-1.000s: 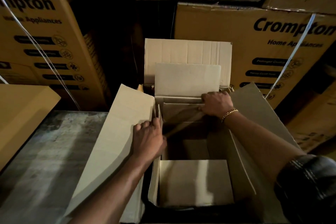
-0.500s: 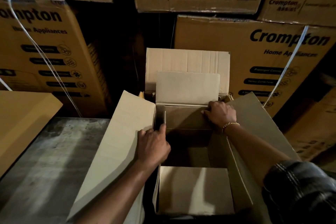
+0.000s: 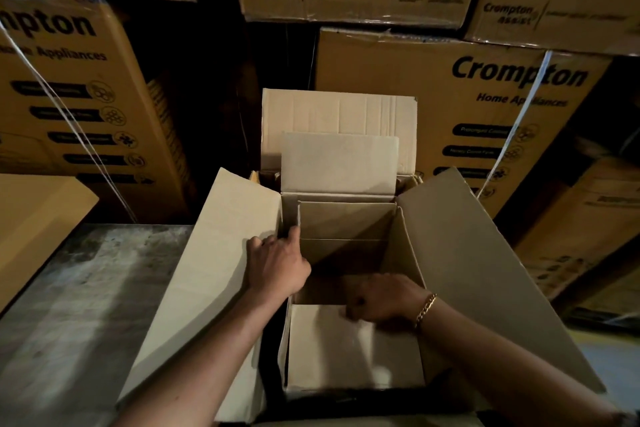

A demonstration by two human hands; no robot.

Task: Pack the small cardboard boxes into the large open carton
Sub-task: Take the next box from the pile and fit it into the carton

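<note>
- Head view: left hand (image 3: 277,265) lies on the large carton (image 3: 460,263) at its left flap (image 3: 207,274), fingers curled over the wall edge.
- Small box (image 3: 341,218) stands inside, open, against the far wall; probably light, stiff, crushable, best held by its side walls.
- Right hand (image 3: 384,300) rests loosely bent on the near flap (image 3: 346,350), gripping nothing.

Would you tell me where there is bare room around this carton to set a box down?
The grey table left of the carton is bare up to the tan board. Behind and to the right, printed cartons crowd close. Inside, the left hand and right hand occupy the opening.
</note>
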